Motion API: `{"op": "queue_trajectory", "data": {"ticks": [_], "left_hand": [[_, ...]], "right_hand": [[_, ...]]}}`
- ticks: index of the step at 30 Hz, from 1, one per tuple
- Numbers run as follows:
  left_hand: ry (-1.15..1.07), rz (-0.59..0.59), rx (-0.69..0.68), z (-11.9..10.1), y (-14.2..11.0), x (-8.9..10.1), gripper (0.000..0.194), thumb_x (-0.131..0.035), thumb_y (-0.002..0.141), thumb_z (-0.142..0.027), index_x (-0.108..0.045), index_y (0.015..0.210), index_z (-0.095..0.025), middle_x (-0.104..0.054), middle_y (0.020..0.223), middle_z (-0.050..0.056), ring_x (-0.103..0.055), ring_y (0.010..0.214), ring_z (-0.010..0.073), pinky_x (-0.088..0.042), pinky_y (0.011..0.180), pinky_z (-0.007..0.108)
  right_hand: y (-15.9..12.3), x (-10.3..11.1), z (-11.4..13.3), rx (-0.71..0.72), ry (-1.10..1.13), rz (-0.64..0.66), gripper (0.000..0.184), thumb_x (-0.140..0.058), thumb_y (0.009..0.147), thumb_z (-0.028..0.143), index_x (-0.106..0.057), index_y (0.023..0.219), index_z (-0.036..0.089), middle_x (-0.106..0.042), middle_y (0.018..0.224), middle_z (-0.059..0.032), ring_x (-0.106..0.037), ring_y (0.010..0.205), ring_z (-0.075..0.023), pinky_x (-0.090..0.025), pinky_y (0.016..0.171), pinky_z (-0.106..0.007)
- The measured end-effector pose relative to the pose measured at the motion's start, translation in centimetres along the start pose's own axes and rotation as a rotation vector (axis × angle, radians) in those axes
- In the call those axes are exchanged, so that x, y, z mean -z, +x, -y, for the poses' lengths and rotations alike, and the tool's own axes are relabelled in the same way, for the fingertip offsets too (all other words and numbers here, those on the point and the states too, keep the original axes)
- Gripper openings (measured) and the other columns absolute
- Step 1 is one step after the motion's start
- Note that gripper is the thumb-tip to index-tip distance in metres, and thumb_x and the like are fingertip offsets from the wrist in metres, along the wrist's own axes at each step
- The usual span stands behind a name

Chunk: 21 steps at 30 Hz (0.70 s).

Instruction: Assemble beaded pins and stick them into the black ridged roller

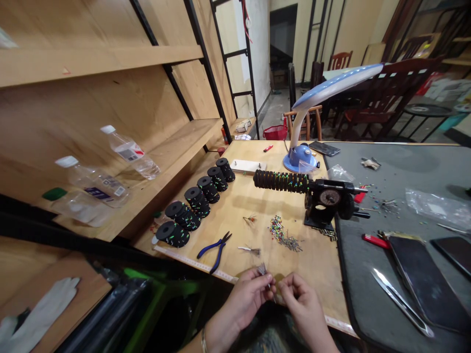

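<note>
My left hand [247, 298] and my right hand [301, 300] meet at the near edge of the wooden table [324, 255], fingers pinched together. Between them sits a small bunch of thin metal pins [263, 271], gripped by the left fingers; the right fingertips touch it from the other side. Just beyond lie a second small bundle [250, 250], a pile of coloured-headed pins [281, 233] and blue-handled pliers [216, 249]. A black winding device [326, 202] carries a long black roll studded with coloured pins [281, 181].
Several black spools [196, 201] line the table's left edge. A blue desk lamp [302, 156], a red lighter [372, 240], tweezers [401, 301] and phones [427, 282] lie on a grey mat at right. Plastic bottles [130, 153] rest on the left shelf. A measuring tape [195, 263] runs along the front.
</note>
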<state>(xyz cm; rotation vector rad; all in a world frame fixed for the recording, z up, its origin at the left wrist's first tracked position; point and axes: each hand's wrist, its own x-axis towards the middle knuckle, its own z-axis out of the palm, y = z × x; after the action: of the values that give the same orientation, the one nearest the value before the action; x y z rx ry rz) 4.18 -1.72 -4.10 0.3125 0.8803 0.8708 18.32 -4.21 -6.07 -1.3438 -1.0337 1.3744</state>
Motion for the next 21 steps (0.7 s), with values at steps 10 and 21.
{"op": "queue_trajectory", "data": {"ticks": [10, 21], "left_hand": [[0.029, -0.071, -0.008, 0.0, -0.3, -0.5, 0.032, -0.09, 0.055, -0.025, -0.066, 0.071, -0.01, -0.065, 0.064, 0.003, -0.06, 0.058, 0.0105, -0.044, 0.055, 0.02], [0.2, -0.058, -0.101, 0.3, -0.4, -0.9, 0.035, -0.087, 0.058, -0.034, -0.064, 0.07, -0.011, -0.062, 0.063, 0.002, -0.057, 0.057, 0.0107, -0.042, 0.053, 0.021]], "right_hand": [[0.1, -0.5, 1.2, -0.065, 0.102, -0.017, 0.051, -0.069, 0.066, 0.067, -0.057, 0.063, 0.017, -0.059, 0.051, 0.0011, -0.044, 0.045, -0.0113, -0.035, 0.048, -0.023], [0.2, -0.6, 1.3, -0.134, 0.265, 0.008, 0.048, -0.075, 0.063, 0.062, -0.06, 0.066, 0.017, -0.062, 0.054, 0.0, -0.056, 0.049, -0.0146, -0.044, 0.05, -0.026]]}}
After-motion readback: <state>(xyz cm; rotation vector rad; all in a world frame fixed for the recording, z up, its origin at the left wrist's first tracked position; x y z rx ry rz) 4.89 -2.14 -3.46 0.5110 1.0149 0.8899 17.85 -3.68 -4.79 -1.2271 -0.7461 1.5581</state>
